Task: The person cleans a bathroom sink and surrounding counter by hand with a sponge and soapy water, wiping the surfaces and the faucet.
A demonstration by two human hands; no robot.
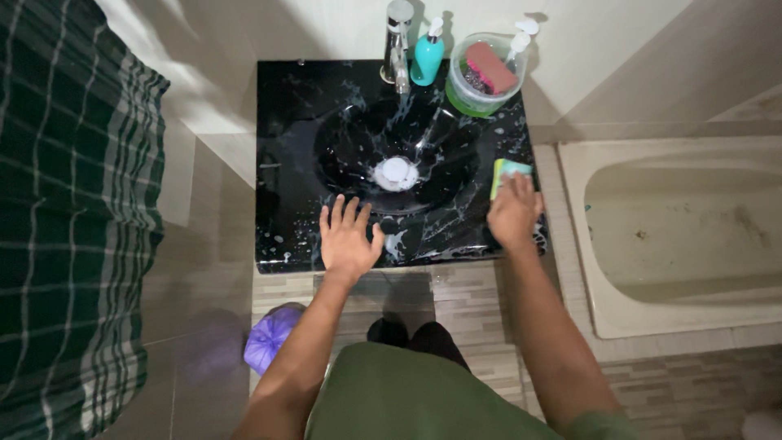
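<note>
A black marbled sink (287,163) with a round basin and a white drain plug (396,172) fills the middle of the head view; it is wet and foamy. My left hand (349,236) lies flat with fingers spread on the sink's front rim. My right hand (513,213) presses a green and yellow sponge (507,169) onto the right side of the counter. A chrome tap (398,49) stands at the back.
A teal pump bottle (427,55) and a green tub (481,81) holding a pink sponge sit at the back right. A cream bathtub (676,236) lies to the right. A green checked cloth (73,220) hangs at left. A purple bag (273,336) lies on the floor.
</note>
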